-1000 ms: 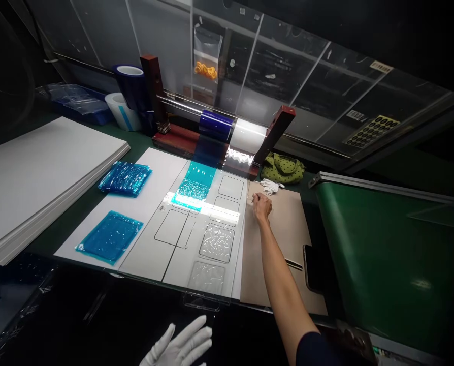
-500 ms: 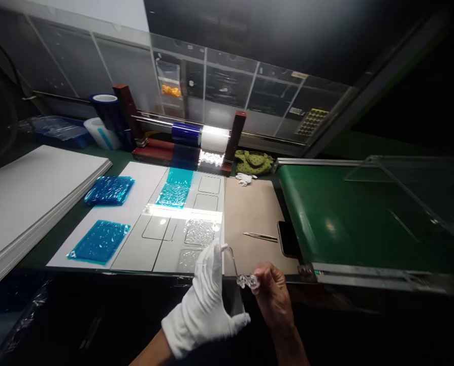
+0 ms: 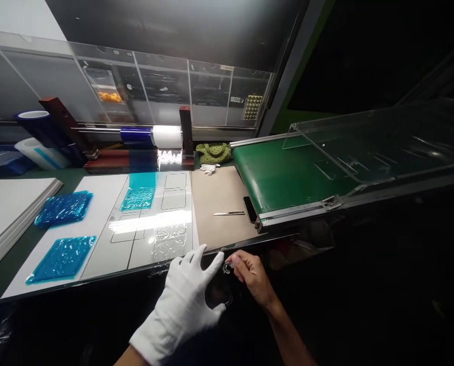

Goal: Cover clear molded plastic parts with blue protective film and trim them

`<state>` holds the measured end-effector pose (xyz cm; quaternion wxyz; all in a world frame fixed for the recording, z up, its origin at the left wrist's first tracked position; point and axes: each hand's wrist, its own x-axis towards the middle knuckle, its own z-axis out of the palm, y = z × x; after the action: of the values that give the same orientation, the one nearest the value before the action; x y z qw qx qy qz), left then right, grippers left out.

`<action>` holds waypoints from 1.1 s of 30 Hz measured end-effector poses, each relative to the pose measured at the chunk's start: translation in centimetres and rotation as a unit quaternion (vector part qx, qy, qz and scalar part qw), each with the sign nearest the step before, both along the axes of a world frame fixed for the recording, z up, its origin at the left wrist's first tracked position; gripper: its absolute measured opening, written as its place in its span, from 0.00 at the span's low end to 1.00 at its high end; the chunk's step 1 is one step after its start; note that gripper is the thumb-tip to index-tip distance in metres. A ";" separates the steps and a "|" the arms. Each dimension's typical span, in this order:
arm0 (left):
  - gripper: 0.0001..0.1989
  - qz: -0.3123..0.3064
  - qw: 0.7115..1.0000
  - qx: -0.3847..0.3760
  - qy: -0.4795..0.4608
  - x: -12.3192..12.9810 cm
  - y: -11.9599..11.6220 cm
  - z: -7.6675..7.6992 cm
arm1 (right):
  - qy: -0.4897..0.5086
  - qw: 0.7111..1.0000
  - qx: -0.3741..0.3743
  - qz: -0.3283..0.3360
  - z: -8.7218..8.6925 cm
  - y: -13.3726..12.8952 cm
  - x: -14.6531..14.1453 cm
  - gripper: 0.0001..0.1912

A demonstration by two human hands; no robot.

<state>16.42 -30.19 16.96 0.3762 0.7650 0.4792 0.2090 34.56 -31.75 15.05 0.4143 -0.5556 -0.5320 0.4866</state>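
Note:
My left hand (image 3: 185,297), in a white glove, grips a clear rounded-corner panel (image 3: 218,291) by its edges, thumb below and fingers above. The panel hangs just in front of the table edge and is hard to see against the dark. My bare right hand (image 3: 253,277) pinches a small curled piece of clear film (image 3: 227,267) at the panel's upper right. Whether the film still touches the panel, I cannot tell. Beyond my hands, strips of clear film (image 3: 169,247) and blue film (image 3: 137,198) lie on the marked glass sheet (image 3: 107,254).
Stacked blue film pieces (image 3: 65,208) lie left, beside white sheets (image 3: 17,203). A roll stand (image 3: 187,132) holds blue and white rolls at the back. A slim metal tool (image 3: 229,213) and a phone (image 3: 250,209) lie near the green conveyor belt (image 3: 280,173), partly under a clear cover (image 3: 364,137).
The view has turned to the right. Both hands still hold the panel and film; the panel has tilted, and the film curl looks smaller and closer to my right fingers.

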 end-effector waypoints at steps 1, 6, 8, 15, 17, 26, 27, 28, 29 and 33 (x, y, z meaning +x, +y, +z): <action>0.42 -0.004 1.000 0.004 0.021 0.2 -0.1 0.3 | -0.037 0.999 0.016 0.003 0.2 -0.2 0.0 0.22; 0.40 -0.005 0.991 0.080 0.104 2.2 -1.2 0.6 | -0.324 0.938 0.115 0.051 1.1 -1.4 -1.0 0.15; 0.38 -0.018 0.966 0.133 0.220 3.2 -1.5 1.0 | -0.396 0.906 0.134 0.061 1.3 -1.9 -1.4 0.15; 0.41 -0.067 0.935 0.234 0.259 2.7 -1.4 1.5 | -0.123 0.989 0.071 -0.035 0.9 -2.2 0.4 0.18; 0.43 -0.058 0.951 0.270 0.138 2.1 -1.5 -0.5 | 0.046 0.998 0.021 -0.035 0.2 -1.8 0.8 0.19; 0.45 -0.006 0.956 0.259 0.140 4.9 -1.7 -2.1 | -0.105 0.990 0.057 -0.080 0.8 -1.6 1.6 0.18; 0.44 -0.017 0.950 0.239 0.203 5.0 -1.6 -1.1 | -0.203 0.973 0.080 -0.082 1.1 -1.9 1.3 0.16; 0.43 -0.027 0.941 0.220 0.258 5.1 -1.6 -0.2 | -0.281 0.952 0.094 -0.080 1.2 -2.1 1.0 0.15; 0.42 -0.037 0.931 0.205 0.299 5.1 -1.5 0.5 | -0.331 0.935 0.100 -0.078 1.2 -2.2 0.7 0.14; 0.43 -0.082 0.928 0.181 0.317 4.7 -1.4 1.5 | -0.198 0.977 0.042 -0.073 -1.0 -1.9 1.6 0.16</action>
<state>21.09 -31.55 18.42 0.0758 0.8829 0.4634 0.0078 36.15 -33.66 14.04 0.3585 -0.6603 -0.5812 0.3124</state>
